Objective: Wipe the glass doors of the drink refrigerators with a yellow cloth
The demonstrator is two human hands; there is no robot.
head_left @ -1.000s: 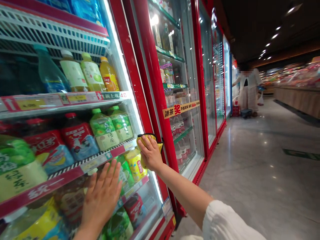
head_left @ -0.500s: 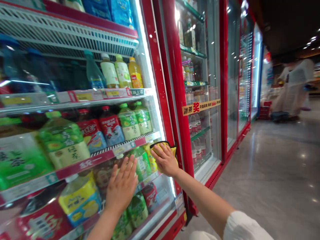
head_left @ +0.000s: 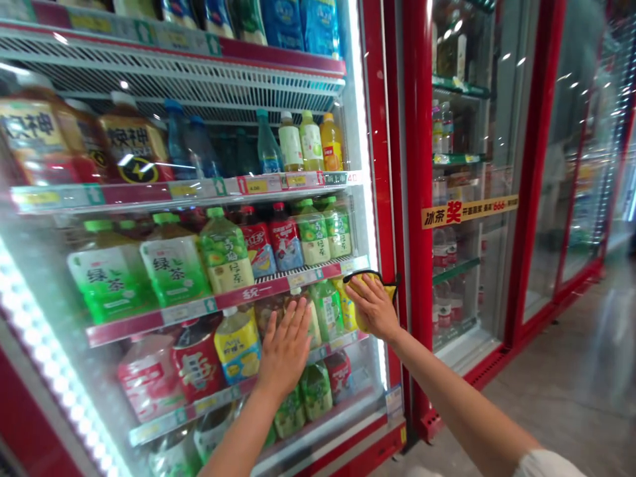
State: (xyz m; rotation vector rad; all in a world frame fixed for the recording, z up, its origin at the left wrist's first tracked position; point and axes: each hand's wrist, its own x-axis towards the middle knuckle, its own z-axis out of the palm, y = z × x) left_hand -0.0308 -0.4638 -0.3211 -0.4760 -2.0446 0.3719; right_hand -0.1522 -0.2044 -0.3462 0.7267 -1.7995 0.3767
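Note:
My right hand (head_left: 373,306) presses a yellow cleaning cloth (head_left: 362,277) with a black edge against the glass door of a drinks fridge, close to the door's right side. The cloth spreads out under the fingers and past them to the right. Flat toward the same glass, my left hand (head_left: 287,348) has its fingers stretched out and holds nothing. Behind the glass, near the left fingertips, stand a green drink bottle (head_left: 328,308) and some darker bottles. A yellow lemon drink bottle (head_left: 237,344) shows left of that hand.
Shelves hold several green tea bottles (head_left: 173,265) and other drinks. A bright light strip (head_left: 365,132) runs down the fridge's right side. Farther right stand another red-framed fridge (head_left: 419,199) with a yellow banner (head_left: 470,211) and a shiny floor (head_left: 571,371).
My view has turned left, so the fridge and both hands appear farther right and more shelves show at left. The cloth stays under my right hand at nearly the same spot on the glass.

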